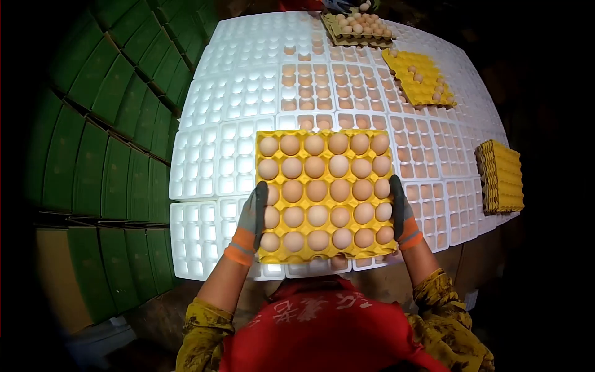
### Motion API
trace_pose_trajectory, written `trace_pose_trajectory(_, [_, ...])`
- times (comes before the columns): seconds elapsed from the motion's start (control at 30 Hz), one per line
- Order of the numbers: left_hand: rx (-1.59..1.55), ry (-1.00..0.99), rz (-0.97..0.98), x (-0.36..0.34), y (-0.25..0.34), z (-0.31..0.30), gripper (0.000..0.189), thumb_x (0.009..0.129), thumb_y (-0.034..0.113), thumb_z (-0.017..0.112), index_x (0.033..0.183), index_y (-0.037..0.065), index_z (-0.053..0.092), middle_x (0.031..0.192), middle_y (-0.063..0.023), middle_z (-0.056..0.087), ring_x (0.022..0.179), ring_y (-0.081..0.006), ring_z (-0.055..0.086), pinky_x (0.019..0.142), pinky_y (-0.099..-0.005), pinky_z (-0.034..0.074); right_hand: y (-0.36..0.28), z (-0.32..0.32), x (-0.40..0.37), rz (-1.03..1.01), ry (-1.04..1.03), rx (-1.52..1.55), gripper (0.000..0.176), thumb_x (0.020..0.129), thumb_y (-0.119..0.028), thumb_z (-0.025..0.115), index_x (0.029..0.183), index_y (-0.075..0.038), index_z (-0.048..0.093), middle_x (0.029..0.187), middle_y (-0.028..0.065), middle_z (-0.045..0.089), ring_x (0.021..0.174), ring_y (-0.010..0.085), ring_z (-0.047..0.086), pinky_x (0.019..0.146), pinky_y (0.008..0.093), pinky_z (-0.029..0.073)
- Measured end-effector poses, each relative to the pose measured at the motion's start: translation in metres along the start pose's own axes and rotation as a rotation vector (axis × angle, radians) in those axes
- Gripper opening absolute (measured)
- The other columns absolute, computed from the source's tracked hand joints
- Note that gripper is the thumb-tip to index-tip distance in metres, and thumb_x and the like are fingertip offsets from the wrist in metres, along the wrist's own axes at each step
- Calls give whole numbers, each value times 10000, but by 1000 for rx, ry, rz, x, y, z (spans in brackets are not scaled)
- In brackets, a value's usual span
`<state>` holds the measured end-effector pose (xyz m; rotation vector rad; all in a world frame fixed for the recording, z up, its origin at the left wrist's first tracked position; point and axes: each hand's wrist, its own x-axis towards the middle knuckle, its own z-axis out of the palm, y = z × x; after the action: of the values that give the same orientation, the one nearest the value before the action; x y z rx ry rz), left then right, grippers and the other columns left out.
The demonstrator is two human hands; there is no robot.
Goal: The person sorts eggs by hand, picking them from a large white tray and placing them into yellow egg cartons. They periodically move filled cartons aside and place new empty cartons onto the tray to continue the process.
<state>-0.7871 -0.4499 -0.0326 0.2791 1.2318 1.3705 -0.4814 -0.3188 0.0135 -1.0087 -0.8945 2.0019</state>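
A yellow egg tray [326, 204] full of light brown eggs is held level in front of my body, above the near part of the white foam trays [229, 170]. My left hand [252, 214], in a grey glove with an orange cuff, grips the tray's left edge. On the opposite edge, my right hand [403, 211], gloved alike, clasps the tray. Both thumbs show along the sides, while the other fingers are hidden beneath it. Eggs fill many foam cells behind and to the right; the cells at the left hold none that I can see.
A yellow tray with a few eggs [421, 77] lies at the back right. Farther back stands a stacked egg tray [359, 28], with a person's hand [364, 6] near it. Stacked yellow trays [501, 177] sit at the right edge. Green boxes [111, 155] line the left.
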Motion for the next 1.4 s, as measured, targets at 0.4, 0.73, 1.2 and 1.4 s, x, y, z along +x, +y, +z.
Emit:
trace_pose_trajectory(0.4, [293,92,285,60,-53,87,544,1015,383,595,1408,13,528,1295,-124,617,1112,-210,595,986,-320,472,-28,-140,50,-166,417,-393,450,1014,-375,590,1336,-60,587,1229,48,634,1075,159,596,927,337,511])
trace_pose_trajectory(0.73, [1685,-344,756,-15,-17,105,513,782,261,818,1217,76,618,1158,-138,619,1040,-299,607,906,-419,504,16,19,-24,-710,-223,-1767,414,805,-185,709,1208,-100,666,1142,115,662,969,306,626,839,423,499])
trace_pose_trajectory(1.2, [1852,-175,653,13,-1,132,518,782,190,761,1256,111,569,1124,-143,565,1044,-315,604,823,-408,562,-1,29,20,-597,-107,-1819,468,784,-287,772,1189,-92,643,1125,124,614,998,316,595,868,442,509])
trace_pose_trajectory(1.4, [768,-179,392,30,-15,85,498,853,93,749,1293,100,516,1166,-99,611,856,-192,663,673,-307,564,0,-18,23,-337,-112,-587,505,846,-83,696,1339,-78,588,1213,80,612,951,187,623,777,334,547])
